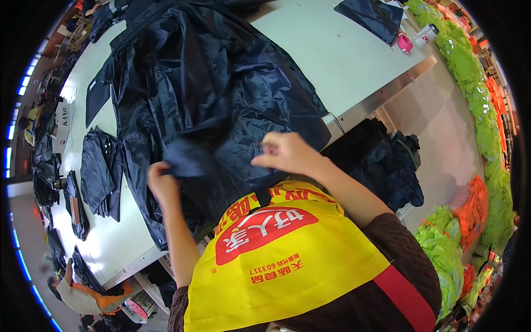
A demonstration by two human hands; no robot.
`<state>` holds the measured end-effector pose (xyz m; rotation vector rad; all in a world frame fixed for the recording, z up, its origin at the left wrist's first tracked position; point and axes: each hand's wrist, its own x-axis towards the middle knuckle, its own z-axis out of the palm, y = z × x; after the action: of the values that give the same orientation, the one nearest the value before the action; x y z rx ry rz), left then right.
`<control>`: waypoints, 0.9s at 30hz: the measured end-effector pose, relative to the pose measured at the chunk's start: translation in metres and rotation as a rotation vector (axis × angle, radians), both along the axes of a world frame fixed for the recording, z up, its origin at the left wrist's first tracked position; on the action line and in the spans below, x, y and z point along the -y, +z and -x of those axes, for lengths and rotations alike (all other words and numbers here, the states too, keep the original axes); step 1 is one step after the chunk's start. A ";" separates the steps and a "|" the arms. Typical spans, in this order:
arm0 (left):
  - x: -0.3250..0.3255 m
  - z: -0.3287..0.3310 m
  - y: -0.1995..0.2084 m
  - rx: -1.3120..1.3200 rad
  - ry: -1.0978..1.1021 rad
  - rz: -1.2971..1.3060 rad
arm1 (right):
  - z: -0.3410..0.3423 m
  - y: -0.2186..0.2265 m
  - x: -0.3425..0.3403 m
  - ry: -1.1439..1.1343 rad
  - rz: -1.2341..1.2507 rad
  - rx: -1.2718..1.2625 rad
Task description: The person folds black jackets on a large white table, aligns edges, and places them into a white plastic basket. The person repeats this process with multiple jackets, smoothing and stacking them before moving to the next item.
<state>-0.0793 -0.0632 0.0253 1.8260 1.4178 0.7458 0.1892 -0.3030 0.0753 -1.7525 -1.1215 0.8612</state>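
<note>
A dark navy, shiny garment lies spread in folds over the white table in front of me. My left hand is closed at its near left side, pinching the edge of a dark fabric piece that is smeared by motion. Over the right part of the garment, my right hand is curled with thumb and fingers close together. Whatever it may hold, a small dark spot at the fingers, is too small to make out. A yellow apron with a red patch covers my front.
Folded dark garments lie on the white table at left. A pink object and a bottle stand near its far right edge. Dark fabric is heaped below right; lime-green garments line the floor. A co-worker is at lower left.
</note>
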 end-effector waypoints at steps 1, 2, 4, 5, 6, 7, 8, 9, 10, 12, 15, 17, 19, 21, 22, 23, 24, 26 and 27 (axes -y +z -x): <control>-0.018 0.014 0.013 0.455 0.287 0.314 | -0.014 -0.005 0.011 -0.117 -0.068 0.049; -0.040 0.042 0.015 0.567 0.294 0.327 | -0.029 -0.016 0.022 -0.333 -0.038 0.088; -0.051 0.062 0.031 0.330 0.378 -0.288 | -0.068 -0.058 0.048 -0.674 -0.050 0.519; -0.046 0.055 0.036 0.282 0.336 -0.426 | -0.089 -0.083 0.061 -0.790 -0.081 0.607; -0.036 0.038 0.046 0.235 0.285 -0.563 | -0.101 -0.086 0.071 -0.808 0.130 0.561; -0.007 0.003 0.061 0.228 0.159 -0.399 | -0.111 -0.101 0.078 -0.789 0.175 0.532; 0.032 -0.039 0.075 0.222 0.040 -0.240 | -0.120 -0.114 0.079 -0.752 0.167 0.395; 0.059 -0.072 0.079 0.174 -0.190 -0.249 | -0.128 -0.126 0.080 -0.717 0.157 0.258; 0.084 -0.095 0.074 0.185 -0.329 -0.055 | -0.132 -0.131 0.078 -0.667 0.150 0.117; 0.123 -0.130 0.069 -0.033 -0.759 -0.175 | -0.130 -0.073 0.067 -0.675 0.087 -0.594; 0.165 -0.170 0.044 -0.081 -1.047 -0.384 | -0.144 -0.024 0.073 -0.656 -0.325 -0.821; 0.179 -0.182 0.020 -0.242 -1.107 -0.448 | -0.162 0.005 0.082 -0.598 -0.604 -0.952; 0.178 -0.186 -0.011 -0.311 -1.183 -0.503 | -0.191 0.024 0.098 -0.609 -0.808 -0.993; 0.163 -0.177 -0.038 -0.218 -1.233 -0.536 | -0.226 0.029 0.114 -0.609 -0.872 -0.957; 0.156 -0.173 -0.035 -0.178 -1.236 -0.489 | -0.237 0.026 0.119 -0.649 -0.850 -0.986; 0.150 -0.168 -0.029 -0.188 -1.217 -0.466 | -0.247 0.023 0.123 -0.688 -0.827 -1.014; 0.146 -0.165 -0.024 -0.196 -1.193 -0.442 | -0.254 0.020 0.126 -0.723 -0.801 -1.041; 0.138 -0.160 -0.025 -0.131 -1.162 -0.335 | -0.253 0.017 0.124 -0.675 -0.798 -1.119; 0.136 -0.159 -0.026 -0.103 -1.135 -0.281 | -0.244 0.023 0.113 -0.649 -0.791 -1.132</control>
<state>0.0797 -0.1995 -0.0005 2.4642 0.1498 0.2391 0.4332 -0.4157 0.0979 -0.6406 -0.0445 0.6679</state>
